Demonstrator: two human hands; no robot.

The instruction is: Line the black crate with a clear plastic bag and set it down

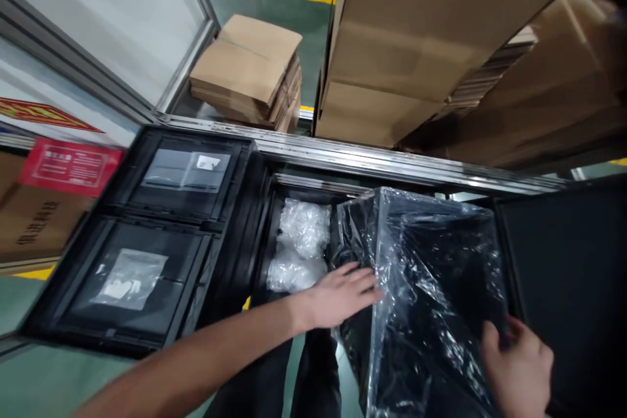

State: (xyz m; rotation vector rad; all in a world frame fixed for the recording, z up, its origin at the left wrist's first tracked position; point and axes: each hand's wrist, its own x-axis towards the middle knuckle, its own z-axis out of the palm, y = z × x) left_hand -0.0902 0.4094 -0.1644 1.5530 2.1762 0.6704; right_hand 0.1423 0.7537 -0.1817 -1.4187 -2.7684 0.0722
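Note:
A large black box [441,274] with clear plastic film over it stands in front of me, low in the view. I cannot tell whether the film wraps it or lines it. My left hand [343,294] lies against the box's left side, fingers stretched out and apart, the tips at its upper edge. At the right edge is my right hand [519,366], thumb and fingers curled around the rim and film. Left of the box, two clear bundles of plastic film or bags [304,228] lie in a dark recess, close to my left forearm.
Stacked black crates [210,225] on the left carry clear plastic bags on top. A metal rail [353,151] runs across behind the box. Beyond it are flat cardboard stacks [249,59] and large cardboard sheets [392,46]. A dark panel [568,274] stands at right.

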